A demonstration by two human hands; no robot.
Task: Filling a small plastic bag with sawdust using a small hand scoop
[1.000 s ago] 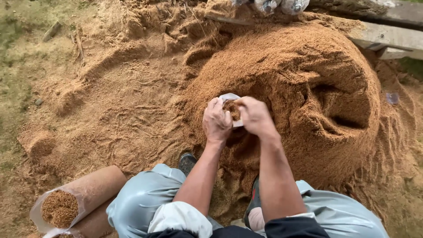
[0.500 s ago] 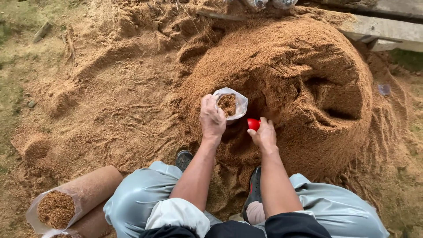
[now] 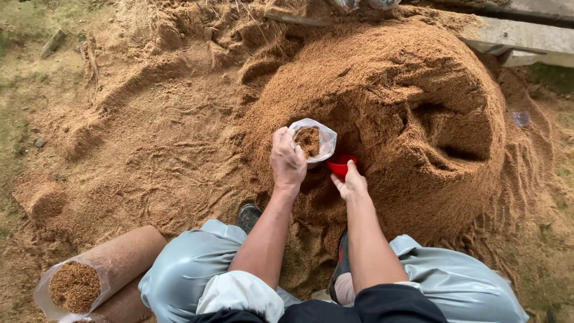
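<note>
My left hand (image 3: 287, 160) grips the rim of a small clear plastic bag (image 3: 315, 140) partly filled with brown sawdust, held against the side of a big sawdust mound (image 3: 412, 113). Just to the right and a little lower, my right hand (image 3: 351, 184) holds a small red cup (image 3: 341, 164) pushed into the mound's loose material. The cup's lower part is hidden by my fingers and the sawdust.
Two filled, packed plastic bags of sawdust (image 3: 98, 272) lie on their sides at the lower left. My knees in grey-blue trousers (image 3: 185, 272) are at the bottom. A concrete slab (image 3: 526, 39) lies at the top right, grass (image 3: 24, 72) on the left.
My hands, together over the bag a second ago, have parted. The right hand has gone down to the mound with the red cup; the left still holds the bag open.
</note>
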